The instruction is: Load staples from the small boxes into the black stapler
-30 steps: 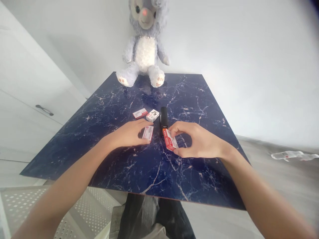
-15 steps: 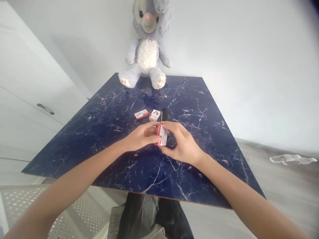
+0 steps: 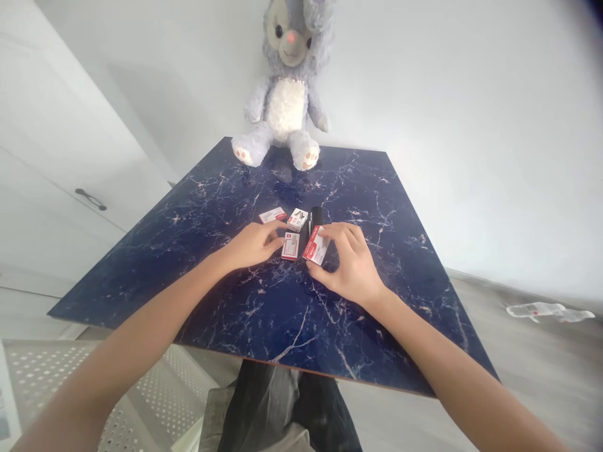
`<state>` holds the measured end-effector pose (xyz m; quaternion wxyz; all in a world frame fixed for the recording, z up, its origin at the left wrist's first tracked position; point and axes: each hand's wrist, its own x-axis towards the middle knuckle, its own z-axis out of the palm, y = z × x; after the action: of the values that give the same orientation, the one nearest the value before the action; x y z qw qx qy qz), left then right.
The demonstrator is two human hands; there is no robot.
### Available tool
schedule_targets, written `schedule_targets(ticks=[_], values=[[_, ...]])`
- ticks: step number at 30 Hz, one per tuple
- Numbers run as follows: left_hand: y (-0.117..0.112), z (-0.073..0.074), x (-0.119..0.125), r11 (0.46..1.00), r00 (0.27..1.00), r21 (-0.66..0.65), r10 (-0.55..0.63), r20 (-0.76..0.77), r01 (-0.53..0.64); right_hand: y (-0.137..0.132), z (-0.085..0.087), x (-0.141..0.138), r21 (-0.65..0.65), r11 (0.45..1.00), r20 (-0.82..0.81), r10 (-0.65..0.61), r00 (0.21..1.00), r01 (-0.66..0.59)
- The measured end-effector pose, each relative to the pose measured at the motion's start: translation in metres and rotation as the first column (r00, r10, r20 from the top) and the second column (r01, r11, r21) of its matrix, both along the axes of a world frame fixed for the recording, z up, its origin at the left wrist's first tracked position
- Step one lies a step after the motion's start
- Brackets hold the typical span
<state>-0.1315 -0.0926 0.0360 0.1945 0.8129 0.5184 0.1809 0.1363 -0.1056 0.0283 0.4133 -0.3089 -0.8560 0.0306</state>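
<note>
My right hand (image 3: 351, 260) grips a small red-and-white box (image 3: 316, 246) between thumb and fingers, holding it tilted. My left hand (image 3: 254, 243) has its fingers apart, the thumb at the left edge of a second small box (image 3: 291, 246) with a red-framed face. Just beyond the left fingertips are a white box with a dark picture (image 3: 298, 219) and another red-and-white box (image 3: 272, 215). A black object (image 3: 316, 216), partly hidden behind the held box, lies on the blue marbled table (image 3: 282, 314); its kind is unclear.
A grey plush toy (image 3: 288, 107) sits at the table's far edge against the wall. White drawers (image 3: 56, 207) stand on the left, and a perforated white chair (image 3: 155, 389) is at the lower left. Clear plastic packaging (image 3: 549, 311) lies on the floor at right.
My hands have parted, the left moving away leftward. Where one box showed between them, one now stays in my right hand and another lies by my left thumb. The view has shifted slightly.
</note>
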Motion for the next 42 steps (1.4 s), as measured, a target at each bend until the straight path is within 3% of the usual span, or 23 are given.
schedule_targets(ticks=[4,10,13,16,19,22,30,42], values=[[-0.001,-0.002,0.004,1.000,0.998,0.017,-0.001,0.062,0.000,0.009,0.008,-0.011,-0.003,0.999,0.159,0.043,0.986,-0.043],[-0.002,0.003,-0.003,0.999,0.995,-0.036,-0.012,0.100,0.016,0.033,0.014,-0.035,-0.080,0.986,0.412,0.166,0.896,-0.146],[0.000,0.002,-0.010,0.999,0.996,-0.028,-0.036,0.079,0.038,0.030,0.011,-0.029,-0.095,0.986,0.302,0.158,0.940,-0.136],[0.002,0.000,-0.015,0.995,0.995,-0.051,-0.084,0.046,0.086,0.021,0.001,-0.010,-0.216,0.975,0.038,-0.044,0.998,0.051],[0.003,-0.002,-0.013,0.984,0.986,-0.091,-0.145,0.082,0.152,0.017,-0.011,0.004,-0.526,0.839,-0.064,-0.200,0.978,0.138],[0.004,-0.007,-0.004,0.992,0.988,-0.062,-0.103,0.115,0.110,0.016,-0.016,0.004,-0.679,0.733,-0.087,-0.150,0.985,0.052],[0.005,-0.016,0.011,0.996,0.986,-0.001,-0.085,0.143,0.086,0.004,-0.004,-0.006,-0.708,0.705,-0.148,-0.098,0.984,-0.036],[0.002,-0.012,0.012,0.993,0.984,0.034,-0.120,0.132,0.116,0.010,-0.013,-0.002,-0.687,0.723,-0.183,-0.076,0.980,-0.072]])
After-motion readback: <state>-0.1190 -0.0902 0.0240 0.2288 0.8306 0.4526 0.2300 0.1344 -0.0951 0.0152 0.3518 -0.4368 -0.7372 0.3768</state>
